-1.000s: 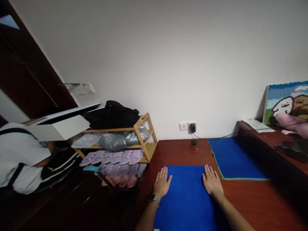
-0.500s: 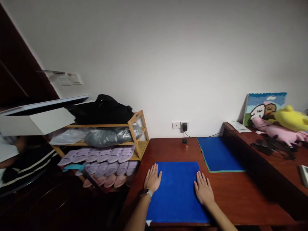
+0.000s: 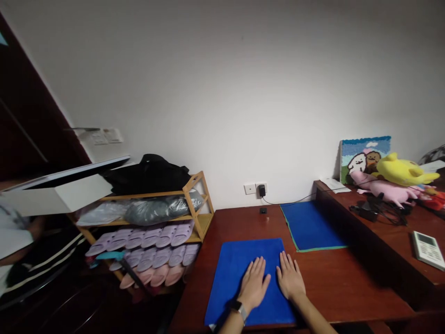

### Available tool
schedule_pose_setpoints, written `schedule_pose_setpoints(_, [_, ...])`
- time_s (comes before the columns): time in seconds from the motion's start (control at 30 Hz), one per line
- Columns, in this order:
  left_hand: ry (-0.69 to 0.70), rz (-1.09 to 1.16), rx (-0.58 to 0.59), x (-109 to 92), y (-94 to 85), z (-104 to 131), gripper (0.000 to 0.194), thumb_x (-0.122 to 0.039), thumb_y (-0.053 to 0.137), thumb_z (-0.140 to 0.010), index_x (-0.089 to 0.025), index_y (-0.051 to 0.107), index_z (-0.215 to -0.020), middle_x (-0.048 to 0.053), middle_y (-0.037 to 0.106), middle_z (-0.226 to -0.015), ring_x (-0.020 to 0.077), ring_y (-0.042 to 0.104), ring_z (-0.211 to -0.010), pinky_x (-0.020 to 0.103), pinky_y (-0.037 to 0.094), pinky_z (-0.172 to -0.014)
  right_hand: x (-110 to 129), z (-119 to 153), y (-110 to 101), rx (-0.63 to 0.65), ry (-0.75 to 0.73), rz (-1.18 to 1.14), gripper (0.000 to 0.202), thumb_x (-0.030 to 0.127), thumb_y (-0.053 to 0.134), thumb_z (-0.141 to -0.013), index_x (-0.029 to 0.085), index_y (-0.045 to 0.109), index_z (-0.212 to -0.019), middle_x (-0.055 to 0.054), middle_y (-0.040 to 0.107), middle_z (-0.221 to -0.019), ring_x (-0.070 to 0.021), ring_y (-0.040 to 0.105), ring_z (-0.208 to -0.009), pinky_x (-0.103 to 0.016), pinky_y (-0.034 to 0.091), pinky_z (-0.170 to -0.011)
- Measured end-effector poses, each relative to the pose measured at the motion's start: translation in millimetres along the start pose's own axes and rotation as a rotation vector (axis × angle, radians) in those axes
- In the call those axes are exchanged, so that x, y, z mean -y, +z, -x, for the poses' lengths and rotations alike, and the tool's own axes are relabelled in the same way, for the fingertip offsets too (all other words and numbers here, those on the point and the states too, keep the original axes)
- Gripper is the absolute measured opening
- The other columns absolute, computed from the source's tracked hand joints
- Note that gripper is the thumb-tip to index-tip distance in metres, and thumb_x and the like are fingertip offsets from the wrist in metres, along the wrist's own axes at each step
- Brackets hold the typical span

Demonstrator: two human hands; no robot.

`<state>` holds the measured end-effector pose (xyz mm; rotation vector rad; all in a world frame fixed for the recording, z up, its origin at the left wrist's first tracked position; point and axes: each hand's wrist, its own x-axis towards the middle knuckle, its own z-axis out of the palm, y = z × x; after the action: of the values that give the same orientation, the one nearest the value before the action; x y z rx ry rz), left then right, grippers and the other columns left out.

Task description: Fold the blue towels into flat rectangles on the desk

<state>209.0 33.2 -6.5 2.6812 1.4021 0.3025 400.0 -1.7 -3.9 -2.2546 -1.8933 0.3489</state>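
A blue cloth [image 3: 231,273] lies flat and spread out on the reddish-brown wooden desk [image 3: 347,287]. My left hand [image 3: 254,283], with a watch on its wrist, rests palm down on the middle of the cloth, fingers stretched out. At the cloth's right edge, my right hand [image 3: 291,276] lies flat too, fingers extended forward. Neither hand grips anything. Farther back on the right lies a second blue cloth [image 3: 314,227] with a green border, apart from both hands.
A raised shelf on the right bears a yellow plush toy [image 3: 401,170], a pink plush toy [image 3: 384,188], a black adapter [image 3: 366,209] and a calculator-like device [image 3: 429,249]. To the left stands a wooden rack [image 3: 198,208] with several slippers [image 3: 153,235]. A plugged-in charger [image 3: 262,190] trails a cable.
My left hand has moved right, from the cloth's left edge onto its middle. My right hand stays at the right edge. The view has shifted slightly.
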Motion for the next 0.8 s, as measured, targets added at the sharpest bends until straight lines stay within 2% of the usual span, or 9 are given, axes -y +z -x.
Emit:
schedule_pose_setpoints(0.03, [0.016,0.006,0.02,-6,1.8,5,0.067,-0.056,0.021,-0.105,-0.022,0.027,-0.162,0.005,0.031,-0.168,0.0216,0.027,-0.156,0.045,0.025,-0.129,0,1,0,-0.001,-0.002,-0.002,0.069,0.044,0.012,-0.101,0.012,0.017,-0.162,-0.001,0.015,-0.17,-0.0211,0.011,-0.158,-0.044,0.008,-0.129])
schedule_pose_setpoints(0.1, [-0.033,0.003,0.036,-1,-1.7,17,0.068,-0.058,0.02,-0.105,-0.023,0.023,-0.163,0.004,0.029,-0.169,0.0222,0.025,-0.156,0.047,0.025,-0.13,0,1,1,0.0,-0.008,-0.007,0.069,0.044,0.013,-0.101,0.013,0.018,-0.162,-0.002,0.016,-0.17,-0.0213,0.013,-0.158,-0.044,0.009,-0.129])
schedule_pose_setpoints(0.17, [-0.12,-0.014,0.053,21,-12.4,34,0.069,-0.059,0.019,-0.104,-0.023,0.023,-0.162,0.004,0.028,-0.169,0.0229,0.024,-0.157,0.048,0.024,-0.13,0,2,0,-0.004,-0.007,-0.008,0.069,0.044,0.013,-0.101,0.013,0.018,-0.162,-0.001,0.016,-0.17,-0.0213,0.013,-0.158,-0.044,0.009,-0.129])
schedule_pose_setpoints(0.3, [-0.295,-0.068,0.052,80,-32.0,78,0.072,-0.061,0.021,-0.103,-0.02,0.024,-0.162,0.005,0.025,-0.169,0.0225,0.021,-0.157,0.047,0.023,-0.13,1,3,-4,-0.008,0.001,-0.02,0.07,0.046,0.013,-0.101,0.012,0.018,-0.162,-0.002,0.016,-0.171,-0.0214,0.013,-0.158,-0.044,0.009,-0.129])
schedule_pose_setpoints(0.43, [-0.379,-0.091,-0.01,114,-26.1,107,0.072,-0.06,0.022,-0.103,-0.019,0.024,-0.162,0.006,0.025,-0.169,0.0233,0.023,-0.156,0.048,0.027,-0.128,2,7,-11,-0.039,-0.009,-0.066,0.068,0.042,0.016,-0.101,0.013,0.025,-0.161,-0.004,0.021,-0.17,-0.0216,0.016,-0.158,-0.043,0.011,-0.129])
schedule_pose_setpoints(0.5, [-0.383,-0.096,-0.036,123,-17.6,110,0.072,-0.061,0.022,-0.102,-0.02,0.025,-0.162,0.006,0.025,-0.169,0.0243,0.023,-0.156,0.049,0.028,-0.127,2,15,-8,-0.075,-0.014,-0.07,0.067,0.038,0.019,-0.099,0.013,0.029,-0.16,-0.003,0.022,-0.169,-0.022,0.018,-0.157,-0.043,0.012,-0.129])
schedule_pose_setpoints(0.6, [-0.391,-0.1,-0.047,128,-9.2,105,0.075,-0.062,0.021,-0.101,-0.018,0.025,-0.162,0.006,0.023,-0.169,0.0241,0.022,-0.156,0.048,0.027,-0.128,1,38,13,-0.099,-0.012,-0.074,0.067,0.04,0.026,-0.097,0.019,0.031,-0.16,0.0,0.023,-0.168,-0.0246,0.018,-0.157,-0.047,0.016,-0.129])
schedule_pose_setpoints(0.7, [-0.396,-0.112,-0.035,126,-11.3,100,0.078,-0.062,0.019,-0.1,-0.015,0.024,-0.162,0.007,0.022,-0.169,0.0223,0.02,-0.156,0.044,0.024,-0.129,-4,66,39,-0.075,0.005,-0.102,0.067,0.052,0.03,-0.097,0.027,0.035,-0.159,0.004,0.026,-0.166,-0.0284,0.021,-0.156,-0.053,0.021,-0.129])
schedule_pose_setpoints(0.8, [-0.411,-0.129,-0.012,118,-20.0,100,0.08,-0.061,0.019,-0.1,-0.011,0.023,-0.161,0.008,0.021,-0.17,0.0214,0.019,-0.157,0.042,0.021,-0.129,-10,90,49,-0.105,-0.037,-0.124,0.068,0.06,0.024,-0.099,0.028,0.035,-0.158,0.005,0.024,-0.165,-0.0283,0.021,-0.155,-0.052,0.022,-0.129])
